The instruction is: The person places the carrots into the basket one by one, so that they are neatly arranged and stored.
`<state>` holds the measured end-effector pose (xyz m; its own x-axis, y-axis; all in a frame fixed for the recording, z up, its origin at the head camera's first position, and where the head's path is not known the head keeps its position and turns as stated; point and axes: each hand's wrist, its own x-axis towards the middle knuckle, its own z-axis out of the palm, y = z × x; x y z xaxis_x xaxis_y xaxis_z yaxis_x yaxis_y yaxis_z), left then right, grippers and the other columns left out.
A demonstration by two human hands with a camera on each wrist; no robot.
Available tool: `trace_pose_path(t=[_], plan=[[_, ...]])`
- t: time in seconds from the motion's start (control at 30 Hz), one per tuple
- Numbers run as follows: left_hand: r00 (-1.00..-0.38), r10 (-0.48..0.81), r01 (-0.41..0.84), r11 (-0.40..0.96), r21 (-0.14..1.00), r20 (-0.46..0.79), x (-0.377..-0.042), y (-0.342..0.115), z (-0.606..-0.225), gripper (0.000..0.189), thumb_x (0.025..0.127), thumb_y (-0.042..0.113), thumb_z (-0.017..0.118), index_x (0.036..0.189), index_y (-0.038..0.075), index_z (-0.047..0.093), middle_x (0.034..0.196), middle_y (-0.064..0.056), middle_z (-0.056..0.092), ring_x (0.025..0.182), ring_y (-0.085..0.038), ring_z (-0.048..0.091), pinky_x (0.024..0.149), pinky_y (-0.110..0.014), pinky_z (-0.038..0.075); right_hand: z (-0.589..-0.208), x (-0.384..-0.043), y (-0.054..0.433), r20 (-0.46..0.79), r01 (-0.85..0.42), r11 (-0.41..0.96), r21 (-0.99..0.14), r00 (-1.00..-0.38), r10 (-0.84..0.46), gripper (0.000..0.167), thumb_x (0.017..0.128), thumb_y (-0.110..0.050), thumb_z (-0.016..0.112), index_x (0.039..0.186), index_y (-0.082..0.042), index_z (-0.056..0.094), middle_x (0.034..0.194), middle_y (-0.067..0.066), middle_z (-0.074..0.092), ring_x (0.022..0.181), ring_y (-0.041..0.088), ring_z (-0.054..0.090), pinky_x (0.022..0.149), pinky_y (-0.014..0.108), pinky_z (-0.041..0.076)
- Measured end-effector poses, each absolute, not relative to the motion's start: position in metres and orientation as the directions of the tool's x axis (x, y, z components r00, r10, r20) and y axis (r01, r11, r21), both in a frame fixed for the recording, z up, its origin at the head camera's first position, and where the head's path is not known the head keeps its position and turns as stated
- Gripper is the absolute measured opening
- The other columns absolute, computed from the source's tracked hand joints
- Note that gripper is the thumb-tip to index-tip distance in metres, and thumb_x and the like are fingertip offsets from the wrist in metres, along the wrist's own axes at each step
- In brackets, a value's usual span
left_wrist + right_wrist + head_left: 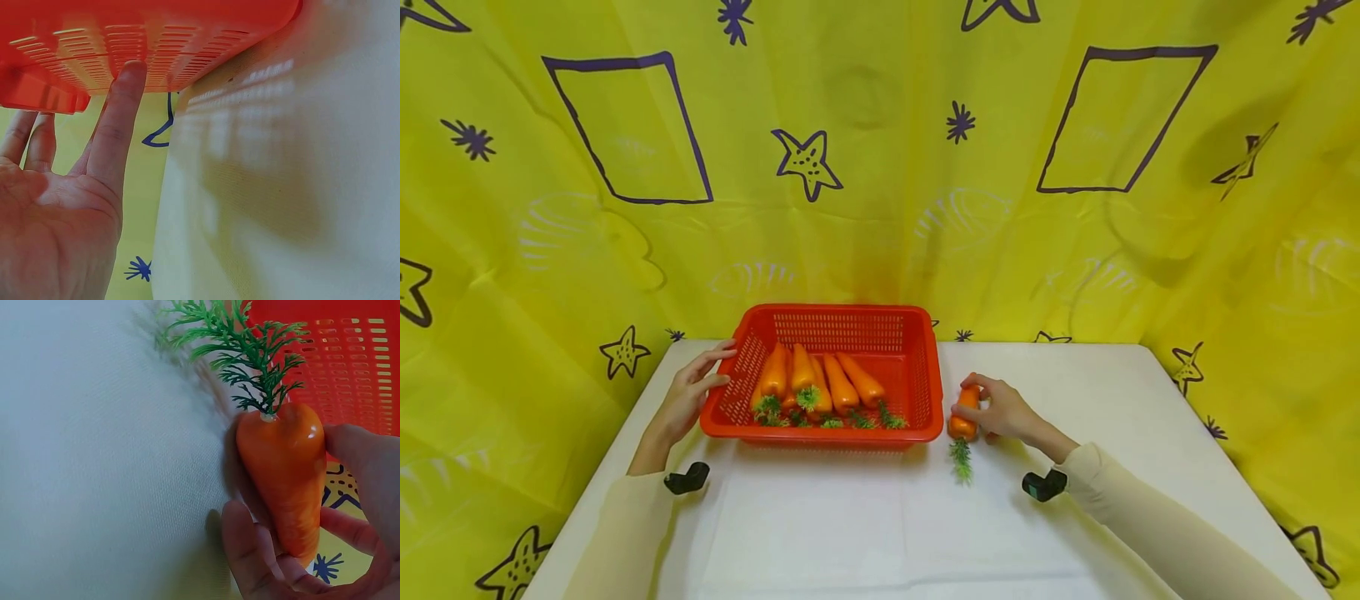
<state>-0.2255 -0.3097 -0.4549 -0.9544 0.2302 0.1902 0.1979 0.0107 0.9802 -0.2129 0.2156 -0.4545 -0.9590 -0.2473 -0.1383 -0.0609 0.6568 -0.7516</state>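
Observation:
A red plastic basket (835, 433) with slotted walls holds several orange toy carrots (842, 387) with green leafy tops. At its left end my left hand (685, 404) touches the rim and outer wall. Seen from the left wrist, that hand's fingers (119, 119) are nearly straight against the slotted wall (156, 50). Just right of the basket, my right hand (1003, 410) grips another carrot (964, 412), its leaves pointing toward me. In the right wrist view this carrot (287, 469) sits between thumb and fingers, close to the tabletop.
The white-covered table (820, 525) spreads in front of the basket and to its right. Yellow patterned curtain (880, 233) encloses the back and both sides. A small black wrist device (687, 478) sits by the left sleeve, with a similar one (1045, 485) by the right.

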Motion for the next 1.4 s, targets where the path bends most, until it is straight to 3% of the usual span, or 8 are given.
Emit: trace_pose_path(t=[0.53, 0.83, 1.13, 1.4], plan=[[-0.954, 0.231, 0.201, 0.016, 0.979, 0.192, -0.226, -0.31, -0.455, 0.042, 0.105, 0.004, 0.053, 0.145, -0.007, 0.047, 0.167, -0.007, 0.03, 0.157, -0.029, 0.01, 0.098, -0.019, 0.049, -0.453, -0.212, 0.215, -0.175, 0.038, 0.598, -0.801, -0.969, -0.172, 0.058, 0.088, -0.02, 0.082, 0.135, 0.001, 0.057, 0.114, 0.024, 0.055, 0.07, 0.021, 0.066, 0.058, 0.037, 0.061], [-0.955, 0.229, 0.197, 0.014, 0.98, 0.188, -0.226, -0.311, -0.456, 0.043, 0.104, 0.005, 0.054, 0.145, -0.007, 0.047, 0.167, -0.006, 0.03, 0.158, -0.026, 0.009, 0.1, -0.018, 0.048, -0.455, -0.212, 0.214, -0.155, 0.018, 0.611, -0.792, -0.973, -0.172, 0.058, 0.088, -0.021, 0.082, 0.136, 0.002, 0.058, 0.113, 0.025, 0.056, 0.076, 0.024, 0.065, 0.058, 0.035, 0.06], [-0.958, 0.22, 0.193, 0.009, 0.981, 0.186, -0.225, -0.31, -0.454, 0.043, 0.104, 0.004, 0.055, 0.145, -0.007, 0.048, 0.166, -0.006, 0.031, 0.157, -0.026, 0.009, 0.099, -0.019, 0.049, -0.446, -0.212, 0.219, -0.146, -0.023, 0.666, -0.746, -0.97, -0.197, 0.057, 0.086, -0.02, 0.083, 0.134, 0.002, 0.061, 0.115, 0.026, 0.06, 0.095, 0.033, 0.057, 0.066, 0.03, 0.052], [-0.954, 0.231, 0.203, 0.026, 0.979, 0.192, -0.223, -0.309, -0.454, 0.042, 0.105, 0.003, 0.053, 0.144, -0.01, 0.045, 0.167, -0.009, 0.029, 0.157, -0.031, 0.009, 0.097, -0.019, 0.049, -0.425, -0.217, 0.237, -0.198, -0.02, 0.571, -0.82, -0.928, -0.316, 0.061, 0.089, -0.012, 0.081, 0.14, 0.006, 0.053, 0.132, 0.034, 0.049, 0.078, 0.026, 0.068, 0.066, 0.039, 0.062]])
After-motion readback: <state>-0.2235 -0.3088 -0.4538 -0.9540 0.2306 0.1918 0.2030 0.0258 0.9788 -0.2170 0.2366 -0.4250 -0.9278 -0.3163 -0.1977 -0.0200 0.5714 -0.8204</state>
